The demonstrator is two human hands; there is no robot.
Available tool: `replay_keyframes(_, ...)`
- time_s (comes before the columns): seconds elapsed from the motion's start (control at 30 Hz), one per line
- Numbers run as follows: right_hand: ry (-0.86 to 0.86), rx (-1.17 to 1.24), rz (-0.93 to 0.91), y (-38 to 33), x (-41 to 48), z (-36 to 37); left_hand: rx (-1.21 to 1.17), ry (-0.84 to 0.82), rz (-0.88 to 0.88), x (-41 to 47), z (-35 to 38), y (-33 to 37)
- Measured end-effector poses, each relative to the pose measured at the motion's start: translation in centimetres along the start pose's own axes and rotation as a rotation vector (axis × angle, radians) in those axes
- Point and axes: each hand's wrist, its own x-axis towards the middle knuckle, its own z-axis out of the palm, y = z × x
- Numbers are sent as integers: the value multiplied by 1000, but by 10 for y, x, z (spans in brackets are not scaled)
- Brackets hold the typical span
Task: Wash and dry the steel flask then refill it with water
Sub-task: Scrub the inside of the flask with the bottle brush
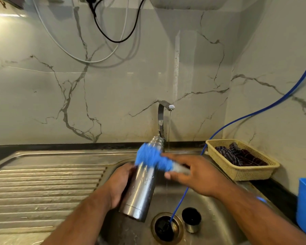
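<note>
I am holding the steel flask (141,184) above the sink (214,225), tilted with its mouth toward the back edge, just beside the thin stream from the tap (160,117). My left hand (120,184) is wrapping its grip around the flask's lower body. My right hand (198,175) is clamping its grip on the handle of the blue brush (152,158), whose blurred bristles are lying against the flask's shoulder. A small steel cap (191,220) is standing beside the drain (166,227).
</note>
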Motion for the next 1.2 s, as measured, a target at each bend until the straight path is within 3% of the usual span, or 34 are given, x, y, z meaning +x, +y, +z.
replay_keyframes(0.07,-292,62,-26,-10,-9,-3,-63,-15,-5,0,-2,1)
replay_keyframes(0.1,-320,66,-47,-14,-10,-2,-91,-31,-6,0,-4,1)
replay_keyframes(0.2,1,-12,-32,-15,-2,1,-134,-76,-26,-1,-4,3)
replay_keyframes(0.23,29,-17,-30,-16,-2,0,-158,-93,-40,-1,-3,3)
replay_keyframes(0.37,-387,141,-57,-21,-11,-3,-141,-126,-6,4,-6,0)
replay_keyframes(0.4,-377,128,-65,-21,-11,-2,-121,-112,5,6,-7,-1)
replay_keyframes(0.5,-61,29,-43,-19,-5,-2,-142,-137,-28,7,-4,1)
replay_keyframes(0.53,-64,41,-49,-18,-5,-2,-155,-126,-45,6,-3,1)
replay_keyframes(0.63,-387,129,-52,-22,-11,-2,-186,-36,-6,14,-9,-4)
replay_keyframes(0.67,-409,116,-55,-25,-11,1,-177,-14,6,15,-10,-5)
replay_keyframes(0.8,-31,-70,-1,-22,-3,3,-175,-32,-50,17,-7,-5)
replay_keyframes(0.83,-65,-28,-16,-19,-4,2,-180,-35,-54,16,-8,-5)
replay_keyframes(0.93,-414,137,-36,-23,-11,-1,-222,-50,-47,16,-11,-7)
replay_keyframes(0.97,-404,124,-50,-23,-11,0,-210,-52,-39,18,-13,-9)
replay_keyframes(1.07,-110,-8,-33,-27,-6,-2,-182,-70,-38,17,-12,-8)
replay_keyframes(1.1,-139,17,-36,-25,-7,-2,-198,-79,-51,18,-10,-7)
replay_keyframes(1.2,-459,153,-56,-26,-11,0,-228,-43,-31,19,-12,-6)
